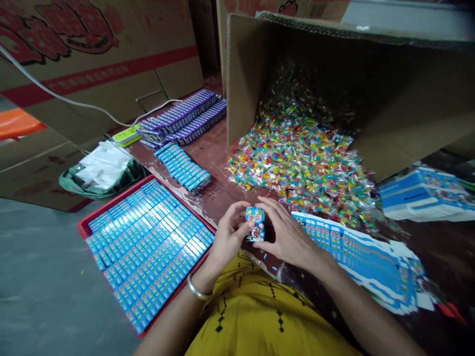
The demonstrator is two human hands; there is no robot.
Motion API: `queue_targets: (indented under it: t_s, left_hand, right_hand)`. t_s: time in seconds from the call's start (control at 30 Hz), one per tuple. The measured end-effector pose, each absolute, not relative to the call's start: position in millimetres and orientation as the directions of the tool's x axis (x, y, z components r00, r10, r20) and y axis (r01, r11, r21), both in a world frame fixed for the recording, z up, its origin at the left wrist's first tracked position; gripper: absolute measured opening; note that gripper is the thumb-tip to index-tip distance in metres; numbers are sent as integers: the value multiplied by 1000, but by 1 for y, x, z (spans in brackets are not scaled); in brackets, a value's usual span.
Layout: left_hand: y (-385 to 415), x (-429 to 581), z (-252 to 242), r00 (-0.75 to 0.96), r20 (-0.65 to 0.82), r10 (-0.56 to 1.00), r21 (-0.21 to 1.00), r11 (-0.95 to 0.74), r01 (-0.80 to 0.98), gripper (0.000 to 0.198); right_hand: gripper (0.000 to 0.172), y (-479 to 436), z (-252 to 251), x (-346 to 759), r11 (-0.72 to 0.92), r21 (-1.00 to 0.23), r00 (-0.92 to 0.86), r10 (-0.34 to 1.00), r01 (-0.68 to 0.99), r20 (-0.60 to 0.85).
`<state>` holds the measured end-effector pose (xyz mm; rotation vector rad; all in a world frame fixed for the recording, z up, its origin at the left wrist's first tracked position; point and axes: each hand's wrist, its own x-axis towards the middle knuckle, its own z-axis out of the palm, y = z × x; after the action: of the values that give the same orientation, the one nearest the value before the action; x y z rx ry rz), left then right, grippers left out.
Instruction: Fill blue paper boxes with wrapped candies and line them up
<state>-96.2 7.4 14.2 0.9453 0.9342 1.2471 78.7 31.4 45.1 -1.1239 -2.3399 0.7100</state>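
A small blue printed carton [255, 224] stands upright between both my hands, close above my lap. My left hand [228, 237] grips its left side with curled fingers; a silver bangle sits on that wrist. My right hand [287, 235] closes round the carton's right side and top. Just behind the hands spreads a heap of small colourful wrapped candies [300, 158], spilling out of a big cardboard box [252, 64] lying on its side. To my right lies a fanned row of flat blue carton blanks [371, 257].
A red tray [83, 228] at my left is packed with rows of blue cartons [148, 247]. More blue cartons [183, 165] and purple ones [189, 116] lie on the dark table behind it. A green power strip [126, 134], a bag of white scraps [102, 170] and another stack of blanks [423, 195] lie around.
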Motion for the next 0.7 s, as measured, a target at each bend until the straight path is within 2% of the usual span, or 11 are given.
queue_targets:
  t_s: [0.07,0.13,0.2,0.27,0.33,0.43,0.5,0.57,0.63,0.7]
  left_hand:
    - [9,-97,14,68,-82,994,953,98,-288,45]
    - [10,-101,13,45,-121,992,973,128,-195,40]
    - [12,-108,12,19,-136,991,990,136,-39,30]
    - [16,-121,11,-54,-78,995,974,88,208,24]
    - [23,-137,9,-163,72,984,857,23,515,19]
    - [40,-165,5,-240,338,910,539,22,842,12]
    - [54,-180,1,-241,425,872,372,74,925,13]
    - [65,-191,-2,-243,456,856,272,126,954,15]
    - [73,-197,-4,-249,465,850,230,156,961,20]
    - [75,-196,-4,-266,473,840,236,170,957,32]
  right_hand:
    - [76,31,38,74,557,-586,-543,809,588,224]
    - [75,31,31,69,556,-585,-510,819,590,264]
    - [80,32,25,65,552,-586,-494,824,594,275]
    - [94,33,22,64,540,-585,-496,830,605,254]
    - [103,35,22,69,520,-579,-494,841,628,220]
    - [88,36,22,83,470,-561,-437,876,682,203]
    - [78,36,20,95,417,-562,-373,906,715,197]
    - [73,34,17,108,365,-569,-314,930,737,190]
    - [72,32,15,123,325,-563,-264,946,760,189]
    - [68,31,15,141,294,-551,-210,955,781,211]
